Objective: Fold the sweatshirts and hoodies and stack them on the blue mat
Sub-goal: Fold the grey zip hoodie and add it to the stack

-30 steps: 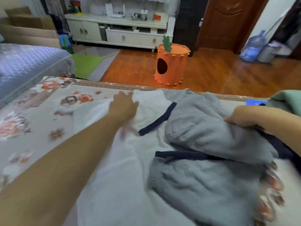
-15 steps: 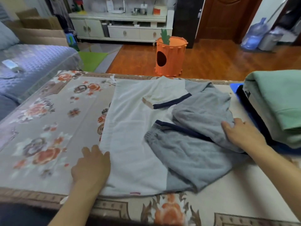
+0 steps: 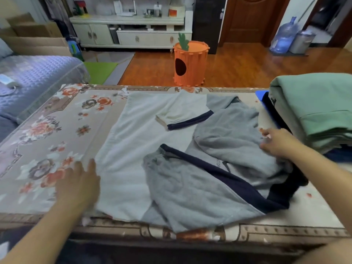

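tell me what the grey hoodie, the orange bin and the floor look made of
Grey hoodie: soft knit fleece, likely cotton blend; matte, fuzzy nap, limp folds.
Orange bin: probably felt or foam panels; flat matte colour, notched slotted edges, though plastic is possible.
Floor: wood or wood-look laminate; glossy reddish planks with reflections.

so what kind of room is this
Most likely a home living room: a low white cabinet along the far wall, a quilted blue couch on the left, and a water jug by the wooden door.

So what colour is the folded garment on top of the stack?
Light green, clearest in the head view.
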